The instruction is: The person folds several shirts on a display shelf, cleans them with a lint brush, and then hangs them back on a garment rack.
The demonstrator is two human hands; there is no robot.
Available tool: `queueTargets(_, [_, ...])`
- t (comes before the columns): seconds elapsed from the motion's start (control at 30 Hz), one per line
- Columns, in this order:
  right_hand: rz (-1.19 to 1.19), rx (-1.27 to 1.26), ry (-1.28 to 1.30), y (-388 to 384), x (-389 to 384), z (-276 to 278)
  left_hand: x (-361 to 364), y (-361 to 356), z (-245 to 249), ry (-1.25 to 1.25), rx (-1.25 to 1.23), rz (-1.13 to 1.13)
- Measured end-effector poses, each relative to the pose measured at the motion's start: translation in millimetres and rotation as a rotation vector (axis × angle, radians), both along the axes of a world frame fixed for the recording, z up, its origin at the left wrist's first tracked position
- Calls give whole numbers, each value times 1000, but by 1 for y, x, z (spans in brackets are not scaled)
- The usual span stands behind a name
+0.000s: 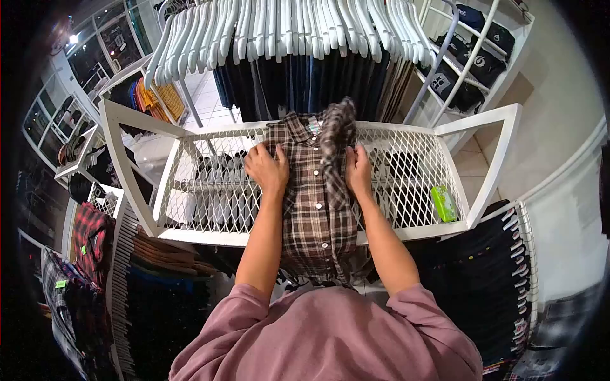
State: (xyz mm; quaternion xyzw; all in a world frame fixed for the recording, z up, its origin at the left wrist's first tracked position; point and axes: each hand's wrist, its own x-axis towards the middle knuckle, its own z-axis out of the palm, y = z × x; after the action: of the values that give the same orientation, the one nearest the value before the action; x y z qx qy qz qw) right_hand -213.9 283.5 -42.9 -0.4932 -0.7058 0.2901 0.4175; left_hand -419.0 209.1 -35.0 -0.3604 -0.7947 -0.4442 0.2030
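A brown, black and cream plaid shirt (305, 190) lies front up on a white mesh rack shelf (413, 162), its collar at the far end and its lower part hanging over the near edge. The buttons run down its middle. Its right-side sleeve is folded up over the front, with the end raised near the collar. My left hand (268, 170) grips the shirt's left edge below the shoulder, thumb on the cloth. On the opposite edge, my right hand (359, 171) is closed on the fabric by the folded sleeve; its fingertips are partly hidden.
A green packet (443, 203) sits at the shelf's right end. White hangers (289, 32) with dark trousers hang just beyond. Raised white frame arms (499, 165) flank the shelf. Hanging clothes (470, 273) crowd both near sides, and caps (486, 66) fill racks at upper right.
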Motion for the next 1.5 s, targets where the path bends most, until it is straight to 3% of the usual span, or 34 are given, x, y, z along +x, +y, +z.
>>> queueTargets(0.03, [9,39,78,1,-2,-2,-2,0,-5,89,-96,156])
queueTargets(0.13, [97,31,221,-8,1,3,-8,-9,3,4,-305,127])
queueTargets(0.23, [78,206,384,4,-7,-22,-12,-4,-3,12,-272,30])
queueTargets(0.3, [123,-13,628,22,-9,-39,-9,-1,3,79,-140,36])
queueTargets(0.37, [89,-155,727,19,-2,-26,0,-8,24,-306,-105,-98])
queueTargets(0.4, [81,-378,946,-23,0,46,-9,-6,16,-196,-17,-141])
queueTargets(0.47, [181,145,370,27,28,16,-15,-19,42,-248,4,-167])
queueTargets(0.5, [155,150,488,17,31,46,-20,-25,57,-301,29,-195])
queueTargets(0.53, [56,75,271,23,52,68,-29,-28,64,-213,48,-155])
queueTargets(0.6, [84,81,309,39,91,108,-46,-36,89,-202,70,-137])
queueTargets(0.63, [-17,125,172,49,113,132,-49,-44,109,-252,-2,-125])
queueTargets(0.7, [-47,49,-107,81,155,170,-73,-40,110,-122,-3,-154])
queueTargets(0.77, [-28,112,-191,124,174,175,-84,-30,111,-123,-63,-128])
queueTargets(0.83, [-162,221,-429,121,162,185,-94,-14,90,-147,-99,-132])
queueTargets(0.93, [-349,261,-636,119,147,154,-97,-15,47,-77,-305,-240])
queueTargets(1.03, [-352,370,-469,44,140,125,-66,-76,38,-23,-359,-196])
queueTargets(1.1, [-187,218,-230,-23,143,100,-36,-141,44,-70,-307,-218])
queueTargets(1.13, [-189,17,-148,-60,141,91,-26,-173,43,-114,-319,-221])
queueTargets(1.17, [-175,-79,-239,-87,147,78,-19,-200,43,-157,-333,-224])
queueTargets(1.2, [-150,-219,-116,-110,150,63,-10,-221,51,-260,-392,-162])
queueTargets(1.27, [-194,-214,-131,-148,138,53,6,-244,56,-366,-472,-94])
queueTargets(1.3, [-204,-232,-129,-160,127,56,10,-251,56,-369,-500,-111])
queueTargets(1.4, [-149,30,-309,-170,104,47,21,-251,65,-323,-622,-119])
queueTargets(1.5, [-44,-52,-216,-157,99,39,14,-251,63,-356,-633,-168])
